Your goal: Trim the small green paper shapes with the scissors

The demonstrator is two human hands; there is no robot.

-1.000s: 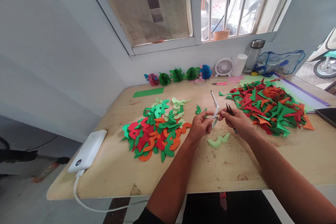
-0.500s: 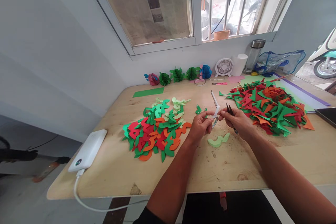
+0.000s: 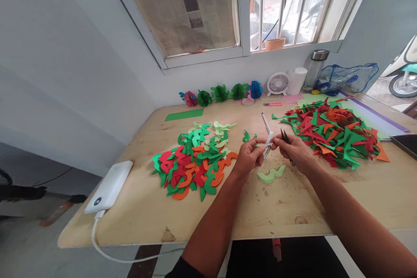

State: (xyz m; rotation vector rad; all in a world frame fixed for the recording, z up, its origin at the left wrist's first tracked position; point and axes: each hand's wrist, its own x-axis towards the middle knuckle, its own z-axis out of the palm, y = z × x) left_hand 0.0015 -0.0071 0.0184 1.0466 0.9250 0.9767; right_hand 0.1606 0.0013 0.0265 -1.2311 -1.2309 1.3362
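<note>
Beneath the window, near the middle of the wooden tabletop [image 3: 276,213], a small white strip [image 3: 268,140] is pinched between the left hand [image 3: 249,156] and the right hand [image 3: 295,150], which also grips dark scissors [image 3: 285,136]. One pale green cutout [image 3: 271,173] lies just before them. Two paper heaps are counted: curved pieces [image 3: 195,160] toward the left edge, scraps [image 3: 335,132] toward the right.

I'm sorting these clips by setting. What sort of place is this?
Probably a home craft corner: a wooden table under a barred window, piles of cut coloured paper shapes, and finished paper flowers along the wall.
</note>
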